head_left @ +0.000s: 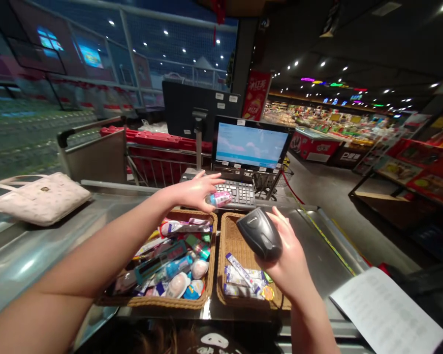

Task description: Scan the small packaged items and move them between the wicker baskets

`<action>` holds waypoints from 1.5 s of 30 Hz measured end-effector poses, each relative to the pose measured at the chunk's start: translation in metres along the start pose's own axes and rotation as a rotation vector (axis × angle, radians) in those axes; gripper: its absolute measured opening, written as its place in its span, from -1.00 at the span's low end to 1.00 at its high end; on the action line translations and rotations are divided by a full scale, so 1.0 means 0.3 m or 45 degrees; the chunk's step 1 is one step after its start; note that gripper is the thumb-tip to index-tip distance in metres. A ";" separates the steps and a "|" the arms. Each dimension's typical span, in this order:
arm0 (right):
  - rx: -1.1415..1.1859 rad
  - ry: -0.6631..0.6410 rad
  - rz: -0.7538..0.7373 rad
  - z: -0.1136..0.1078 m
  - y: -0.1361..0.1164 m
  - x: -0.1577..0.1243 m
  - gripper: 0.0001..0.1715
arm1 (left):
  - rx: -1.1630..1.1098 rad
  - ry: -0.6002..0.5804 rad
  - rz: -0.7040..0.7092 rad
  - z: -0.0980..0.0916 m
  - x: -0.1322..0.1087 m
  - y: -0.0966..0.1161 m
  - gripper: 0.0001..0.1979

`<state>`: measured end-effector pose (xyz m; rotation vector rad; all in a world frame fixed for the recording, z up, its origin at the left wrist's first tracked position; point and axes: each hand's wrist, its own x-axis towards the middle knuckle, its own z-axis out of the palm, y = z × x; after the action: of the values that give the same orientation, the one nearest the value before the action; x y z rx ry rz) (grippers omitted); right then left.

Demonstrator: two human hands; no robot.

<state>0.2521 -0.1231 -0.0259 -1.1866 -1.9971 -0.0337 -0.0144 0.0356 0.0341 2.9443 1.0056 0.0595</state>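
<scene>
Small pink packet [218,198] in the left hand [195,191], above the left wicker basket [158,301], fingers curled lightly on it; likely light and soft, easy to pinch at the ends. Black barcode scanner [259,233] clenched in the right hand [285,255]; a bit heavier, best held around its fat body.

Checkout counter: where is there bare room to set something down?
Bare steel lies between the right wicker basket and the yellow-striped counter edge, and between the left wicker basket and the handbag. The left basket, packed with small packaged goods, is most crowded.
</scene>
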 end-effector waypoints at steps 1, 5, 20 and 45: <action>0.012 -0.017 -0.007 0.008 -0.018 0.007 -0.44 | 0.016 0.003 -0.025 0.000 -0.018 -0.021 -0.68; 0.076 -0.099 -0.033 0.048 -0.081 0.023 -0.37 | 0.050 0.026 -0.110 0.008 -0.089 -0.079 -0.66; 0.168 -0.222 -0.120 0.141 -0.175 0.028 -0.45 | 0.040 -0.011 -0.252 0.009 -0.266 -0.101 -0.64; 0.269 -0.444 0.035 0.333 -0.254 0.053 -0.47 | -0.079 -0.270 -0.713 0.411 -0.596 -0.323 -0.47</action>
<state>0.1297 -0.1150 -0.0572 -1.1405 -2.2168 0.4140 -0.2092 0.0008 -0.0977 2.4375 1.6954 -0.2234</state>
